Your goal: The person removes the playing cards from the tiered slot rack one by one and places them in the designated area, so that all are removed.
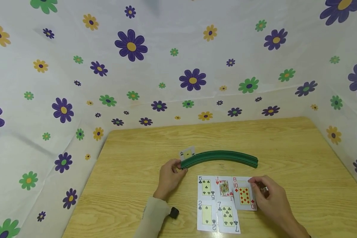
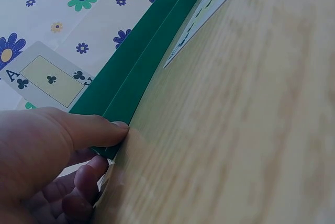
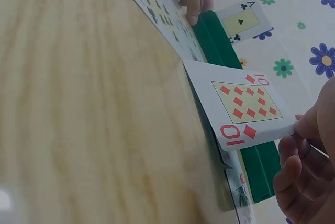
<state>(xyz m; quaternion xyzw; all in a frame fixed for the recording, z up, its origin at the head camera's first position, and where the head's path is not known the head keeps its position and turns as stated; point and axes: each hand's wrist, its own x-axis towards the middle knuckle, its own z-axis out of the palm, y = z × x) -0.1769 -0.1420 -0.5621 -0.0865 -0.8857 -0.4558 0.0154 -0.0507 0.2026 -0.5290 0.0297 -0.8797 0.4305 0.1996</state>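
My left hand (image 1: 169, 177) pinches the left end of a curved green card holder (image 1: 220, 154), thumb on its near side. An ace of clubs (image 2: 51, 79) stands upright in the holder beside that hand. My right hand (image 1: 270, 200) pinches the ten of diamonds (image 1: 244, 196) at its edge. In the right wrist view this card (image 3: 246, 103) is raised and tilted over the wood. It overlaps a red eight (image 1: 241, 179), mostly covered. Face up nearby lie the five of clubs (image 1: 206, 187), jack of hearts (image 1: 224, 188), two of spades (image 1: 206, 215) and seven of clubs (image 1: 227, 216).
The wooden table (image 1: 131, 185) carries the cards and holder. White cloth walls (image 1: 163, 66) printed with purple, green and yellow flowers close in the back and both sides. A small black device (image 1: 174, 213) sits at my left wrist, by the beige sleeve (image 1: 154, 213).
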